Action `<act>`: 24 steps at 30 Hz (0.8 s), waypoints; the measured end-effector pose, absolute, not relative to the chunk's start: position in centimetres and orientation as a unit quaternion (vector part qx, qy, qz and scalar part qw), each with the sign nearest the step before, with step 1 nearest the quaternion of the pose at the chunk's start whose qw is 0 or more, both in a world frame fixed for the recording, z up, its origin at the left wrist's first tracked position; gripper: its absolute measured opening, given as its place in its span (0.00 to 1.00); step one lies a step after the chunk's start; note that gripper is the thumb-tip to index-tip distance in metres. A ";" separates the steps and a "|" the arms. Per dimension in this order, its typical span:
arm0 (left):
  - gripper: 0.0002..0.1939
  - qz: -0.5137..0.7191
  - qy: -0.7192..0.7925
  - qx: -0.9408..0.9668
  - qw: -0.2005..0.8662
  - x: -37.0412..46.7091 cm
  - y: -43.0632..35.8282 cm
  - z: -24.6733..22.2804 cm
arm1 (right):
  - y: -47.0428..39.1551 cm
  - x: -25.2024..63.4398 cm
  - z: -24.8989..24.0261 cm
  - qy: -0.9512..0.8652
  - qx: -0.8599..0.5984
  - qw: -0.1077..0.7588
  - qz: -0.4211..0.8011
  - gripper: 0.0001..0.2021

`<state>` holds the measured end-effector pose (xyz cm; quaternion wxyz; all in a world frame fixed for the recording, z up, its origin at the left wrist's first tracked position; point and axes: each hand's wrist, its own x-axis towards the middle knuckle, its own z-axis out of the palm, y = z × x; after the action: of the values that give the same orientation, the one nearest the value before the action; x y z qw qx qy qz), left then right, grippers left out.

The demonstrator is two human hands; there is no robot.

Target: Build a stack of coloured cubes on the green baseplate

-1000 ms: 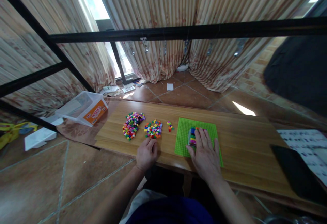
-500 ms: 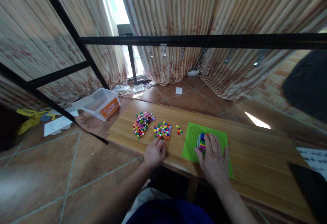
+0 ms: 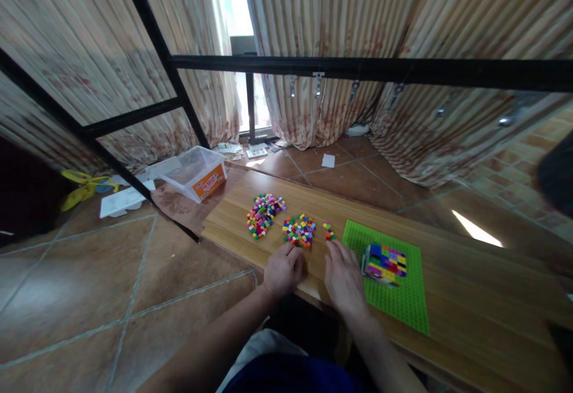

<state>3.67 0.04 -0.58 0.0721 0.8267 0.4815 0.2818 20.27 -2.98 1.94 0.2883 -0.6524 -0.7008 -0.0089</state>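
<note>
On the wooden table (image 3: 465, 273) lies a green baseplate (image 3: 403, 309), bearing a block build (image 3: 385, 261) of many coloured bricks. My right hand (image 3: 342, 272) is left of the build, its fingertips at a small group of bricks (image 3: 328, 230); its fingers are bent close together, and whatever they may hold is hidden. My left hand (image 3: 283, 269) rests curled at the table's front edge, just below the middle brick pile (image 3: 299, 229); its fingertips are too small to show anything held. A larger brick pile (image 3: 262, 215) spreads farther left.
A clear plastic box (image 3: 190, 172) with an orange label stands on the floor beyond the table's left end. A black metal frame (image 3: 277, 65) crosses in front of the curtains. White trays (image 3: 123, 201) and a yellow item (image 3: 80, 189) lie at the left.
My right hand has left the build and moved left to the small brick group, uncovering the build's top. My left hand stays by the middle pile. The camera view has shifted.
</note>
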 end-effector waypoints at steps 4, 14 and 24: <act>0.07 0.288 0.477 0.827 0.074 3.6 0.1 -0.7 | 0.4 20.2 1.4 -0.670 -0.697 0.254 -0.008 0.18; 0.08 0.293 0.475 0.825 0.090 3.5 -0.1 -0.6 | 3.3 19.5 0.2 -0.635 -0.727 0.260 0.006 0.12; 0.09 0.301 0.472 0.823 0.094 3.6 -0.1 -0.1 | 2.1 18.7 1.6 -0.655 -0.679 0.319 0.094 0.14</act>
<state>3.63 -0.10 -0.06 0.0939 0.8234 0.4716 0.3014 18.66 2.14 1.59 0.3187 -0.6791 -0.6546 0.0936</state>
